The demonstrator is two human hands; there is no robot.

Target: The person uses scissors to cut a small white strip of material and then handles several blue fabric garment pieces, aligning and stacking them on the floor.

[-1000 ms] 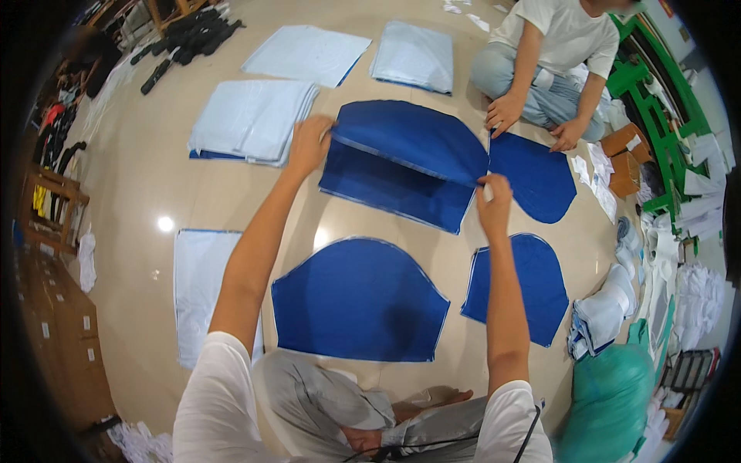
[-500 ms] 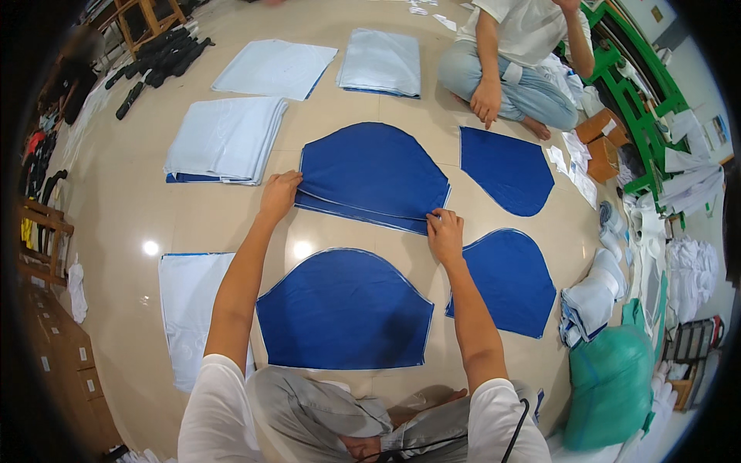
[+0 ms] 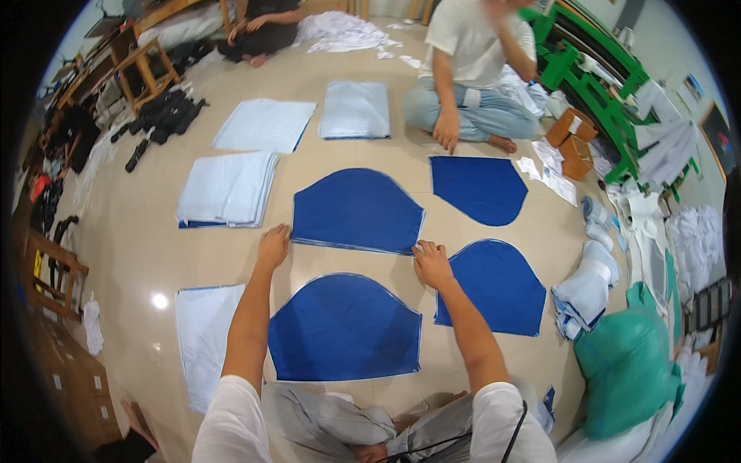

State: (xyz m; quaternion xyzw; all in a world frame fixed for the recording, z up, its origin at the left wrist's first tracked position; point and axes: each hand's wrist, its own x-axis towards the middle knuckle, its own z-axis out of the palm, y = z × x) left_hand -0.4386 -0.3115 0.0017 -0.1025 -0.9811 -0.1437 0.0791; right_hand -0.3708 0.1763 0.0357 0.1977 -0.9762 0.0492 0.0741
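Note:
A dome-shaped blue fabric piece (image 3: 356,208) lies on the stack in the middle of the floor, its straight edge toward me. My left hand (image 3: 274,245) is at its near left corner, fingers closed on the edge. At the near right corner, my right hand (image 3: 432,264) pinches the edge in the same way. Thin pale edges of layers show beneath the piece. Closer to me lies another blue fabric stack (image 3: 346,332) of the same shape. Two more blue pieces, a nearer one (image 3: 492,287) and a farther one (image 3: 478,190), lie to the right.
Light blue folded stacks (image 3: 224,189) (image 3: 266,125) (image 3: 355,110) lie left and beyond. A pale sheet (image 3: 204,339) is by my left forearm. A seated co-worker (image 3: 471,85) is at the far right. A rolled bundle (image 3: 588,285) and green sack (image 3: 625,370) stand right.
The top blue piece's near edge, earlier set back with lower layers showing, now lies almost flush with the stack's edge. Both hands stay at the corners. The view has tilted upward.

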